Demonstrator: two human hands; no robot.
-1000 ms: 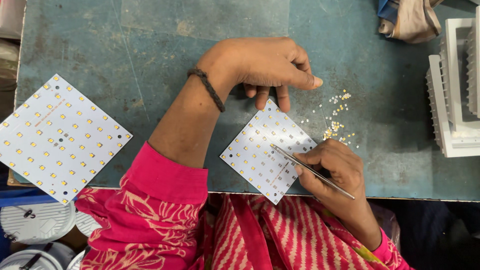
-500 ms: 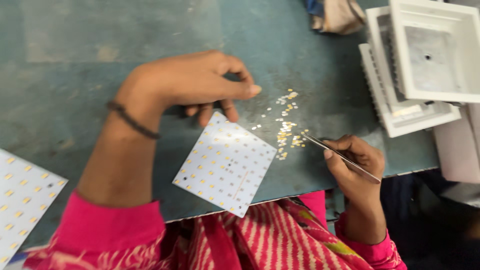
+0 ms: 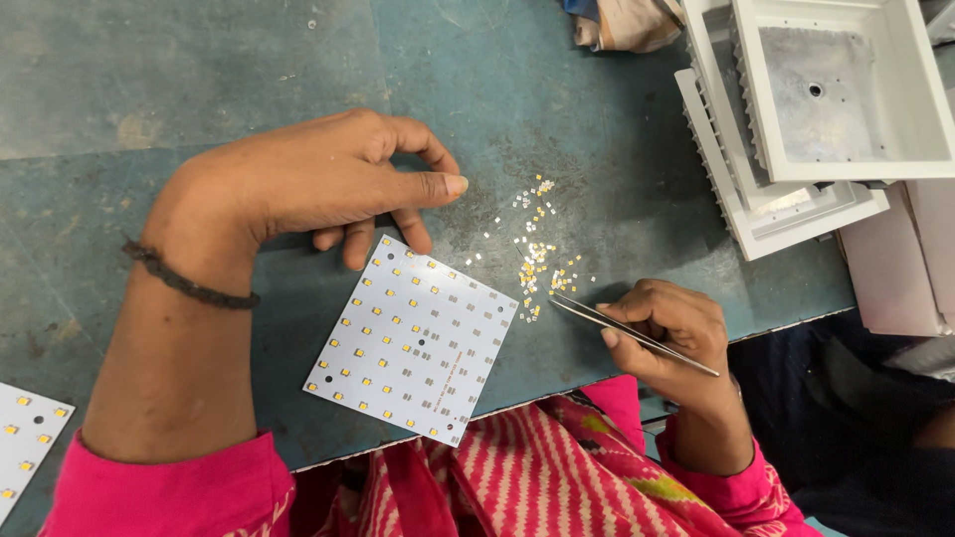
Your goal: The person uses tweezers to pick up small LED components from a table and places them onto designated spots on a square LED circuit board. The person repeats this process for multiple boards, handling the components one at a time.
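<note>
At about four o'clock on the worn blue-green table (image 3: 249, 70), the right hand (image 3: 668, 333) pinches a pair of metal tweezers (image 3: 632, 330) between thumb and fingers, closed firmly round the shaft; the tips point toward ten o'clock and sit at the lower edge of a scatter of tiny yellow-and-white chips (image 3: 537, 254), though whether the tips hold one is too small to tell. Just beside the tips, toward eight o'clock, lies a square white circuit board (image 3: 416, 340), turned on the slant, its left half dotted with yellow chips and its right half showing bare pads. Above it, at eleven o'clock, the left hand (image 3: 318, 184) rests palm down on the table, holding nothing, fingers loosely curled with the fingertips (image 3: 353, 254) at the board's upper corner; a dark braided band (image 3: 184, 283) circles the wrist. Nothing lies between the tweezers and the chips. At two o'clock stand stacked white finned housings (image 3: 826, 89), well apart from the hands. A bundled cloth (image 3: 627, 22) lies at twelve o'clock, and another populated board (image 3: 25, 438) shows at eight o'clock.
</note>
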